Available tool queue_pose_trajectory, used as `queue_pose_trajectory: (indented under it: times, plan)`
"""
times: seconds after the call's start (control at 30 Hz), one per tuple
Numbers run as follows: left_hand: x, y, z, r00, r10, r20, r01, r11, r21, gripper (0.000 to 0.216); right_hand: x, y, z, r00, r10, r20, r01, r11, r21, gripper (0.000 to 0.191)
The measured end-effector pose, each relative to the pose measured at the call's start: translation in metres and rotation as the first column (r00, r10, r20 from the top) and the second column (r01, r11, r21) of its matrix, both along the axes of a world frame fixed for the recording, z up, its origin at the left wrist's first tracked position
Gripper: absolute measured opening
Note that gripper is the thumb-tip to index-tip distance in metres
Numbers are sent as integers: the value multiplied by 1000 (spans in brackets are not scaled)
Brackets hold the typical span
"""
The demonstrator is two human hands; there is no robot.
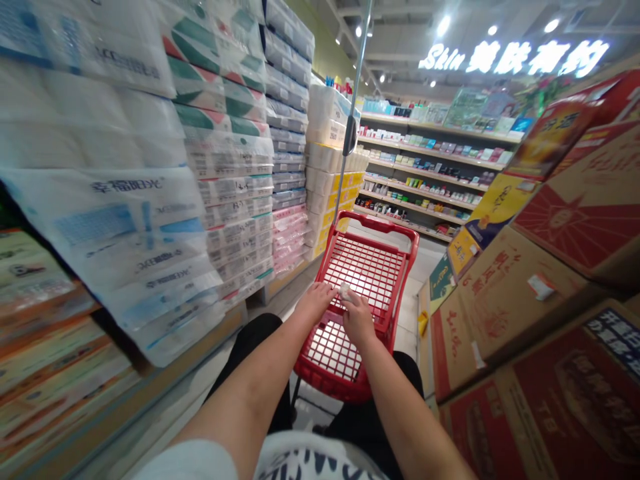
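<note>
A red plastic shopping cart (397, 283) with grid walls stands right in front of me. My left hand (316, 301) lies over the cart's near bar, its fingers curled round it and pointing right. Just beside it, my right hand (359, 320) is closed at the same bar. A small whitish crumpled thing (345, 291) shows at the right fingertips; its kind is too small to make out. The two hands are close together but apart. A thin metal pole (356, 87) with a dark clip rises from the cart's left side.
Tall stacks of wrapped paper rolls (150, 220) and tissue packs (235, 200) line the left side on a low platform. Cardboard cartons (520, 287) are piled close on the right. Beyond the cart, shelves (430, 170) of small boxes and bottles cross the far end of the tiled aisle.
</note>
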State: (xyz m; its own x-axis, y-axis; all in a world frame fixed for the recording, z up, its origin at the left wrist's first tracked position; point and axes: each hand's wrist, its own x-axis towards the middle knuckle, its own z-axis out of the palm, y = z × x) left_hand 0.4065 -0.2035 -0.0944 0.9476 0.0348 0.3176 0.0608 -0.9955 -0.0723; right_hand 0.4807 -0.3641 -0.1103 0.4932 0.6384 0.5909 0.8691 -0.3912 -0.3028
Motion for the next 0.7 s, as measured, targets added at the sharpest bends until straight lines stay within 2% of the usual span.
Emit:
queue_pose_trajectory:
  times: [0.03,0.17,0.33,0.5,0.57,0.63,0.7]
  plan:
    - [-1,0,0,1000,1,-2,-1,1000,-2,51,-1,0,0,1000,0,-10,0,1000,3,42]
    - [-6,0,1,1000,11,-6,-11,1000,6,53,-5,0,3,988,-145,-50,148,987,65,44]
    - [-13,4,4,1000,15,9,-15,1000,13,49,-9,10,5,1000,21,-21,-21,1000,2,42]
    - [-13,16,2,1000,29,10,-29,1000,11,53,-3,24,5,987,-143,-77,150,984,94,45]
    - [-11,20,1,999,42,6,-42,999,9,55,1,25,5,996,-78,-49,81,995,58,45]
    - [-8,20,1,998,60,11,-60,998,5,53,4,24,5,999,47,-23,-47,999,2,45]
    - [-6,19,0,997,70,27,-70,998,3,51,7,20,5,996,91,-21,-91,996,-7,45]
